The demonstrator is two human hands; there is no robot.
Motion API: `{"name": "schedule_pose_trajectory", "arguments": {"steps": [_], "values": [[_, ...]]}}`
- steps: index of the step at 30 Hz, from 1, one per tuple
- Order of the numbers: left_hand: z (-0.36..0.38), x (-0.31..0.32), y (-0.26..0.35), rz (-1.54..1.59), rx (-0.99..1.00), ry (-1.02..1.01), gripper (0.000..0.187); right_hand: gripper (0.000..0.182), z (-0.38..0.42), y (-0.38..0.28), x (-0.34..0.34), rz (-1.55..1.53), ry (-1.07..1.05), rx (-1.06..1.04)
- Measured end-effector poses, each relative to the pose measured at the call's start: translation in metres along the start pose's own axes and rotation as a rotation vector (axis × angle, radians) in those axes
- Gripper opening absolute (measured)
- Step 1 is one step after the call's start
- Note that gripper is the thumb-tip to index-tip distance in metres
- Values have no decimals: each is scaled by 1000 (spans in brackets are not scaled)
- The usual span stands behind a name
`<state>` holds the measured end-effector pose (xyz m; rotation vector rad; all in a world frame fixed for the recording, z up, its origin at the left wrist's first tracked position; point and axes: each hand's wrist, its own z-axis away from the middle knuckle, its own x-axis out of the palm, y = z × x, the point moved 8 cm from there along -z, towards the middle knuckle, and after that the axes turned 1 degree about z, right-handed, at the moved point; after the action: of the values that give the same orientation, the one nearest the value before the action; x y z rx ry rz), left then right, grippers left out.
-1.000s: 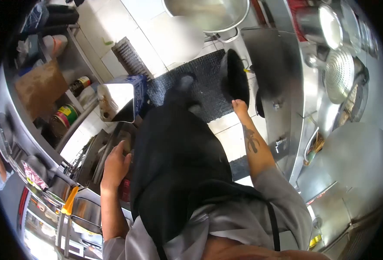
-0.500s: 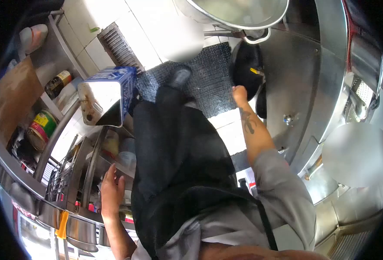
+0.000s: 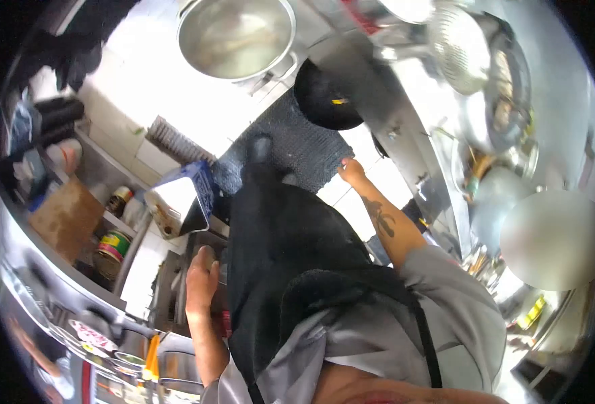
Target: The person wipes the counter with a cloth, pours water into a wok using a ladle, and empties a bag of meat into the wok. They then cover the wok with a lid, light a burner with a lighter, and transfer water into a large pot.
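Note:
My left hand (image 3: 202, 276) hangs at my left side with its thumb apart from the fingers and nothing in it. It is nearest to the low shelves and a cut-open blue and white tin (image 3: 188, 200). On the other side, my right hand (image 3: 354, 171) hangs over the floor, fingers curled in and no object showing. Ahead of that hand is a big black round pan (image 3: 317, 101) with a small yellow piece on it, beside the steel counter front. A large steel pot (image 3: 237, 40) with pale contents stands farther ahead.
A dark textured mat (image 3: 301, 145) lies on the white tiles by a floor drain (image 3: 176, 141). Left shelves hold cans (image 3: 113, 246) and cardboard (image 3: 68, 215). A perforated ladle (image 3: 459, 50) is on the right counter. Another person's arm (image 3: 35, 347) shows at lower left.
The view has turned, and the pot and black pan now appear farther left. More of the right counter shows. My right hand is apart from the pan in view; both hands still hang down.

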<state>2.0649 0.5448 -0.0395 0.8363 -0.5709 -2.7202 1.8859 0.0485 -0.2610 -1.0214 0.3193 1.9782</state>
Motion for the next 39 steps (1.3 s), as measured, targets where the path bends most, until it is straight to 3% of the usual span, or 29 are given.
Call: {"name": "schedule_pose_trajectory", "arguments": {"steps": [4, 8, 12, 17, 21, 23, 25, 29, 32, 35, 37, 39], "values": [[-9, -37, 54, -135, 175, -13, 49, 41, 77, 7, -75, -125, 6, 77], [-29, -57, 80, -230, 366, -4, 50, 44, 113, 80, -99, -173, 197, 215], [-37, -72, 117, -260, 332, -16, 50, 44, 172, 104, -142, -182, 331, 256], [-42, -75, 146, -374, 570, 25, 45, 47, 213, 128, -118, -285, 271, 399], [-47, -82, 165, -447, 481, -44, 46, 48, 226, 123, -85, -334, 261, 442], [-64, -82, 167, -500, 643, -56, 46, 50, 236, 123, -70, -301, 340, 460], [-78, -81, 177, -522, 790, -16, 48, 51, 247, 122, -60, -377, 291, 502], [-83, -85, 229, -541, 707, -9, 51, 52, 266, 132, -44, -388, 337, 547], [-87, -80, 256, -566, 770, -6, 52, 54, 279, 150, -40, -431, 302, 636], [-84, -72, 271, -562, 819, -35, 53, 54, 280, 181, -52, -401, 398, 625], [-87, -68, 271, -577, 828, -29, 54, 45, 284, 203, -90, -505, 456, 667], [-84, -68, 272, -549, 791, -39, 54, 45, 287, 227, -145, -503, 705, 687]]}}
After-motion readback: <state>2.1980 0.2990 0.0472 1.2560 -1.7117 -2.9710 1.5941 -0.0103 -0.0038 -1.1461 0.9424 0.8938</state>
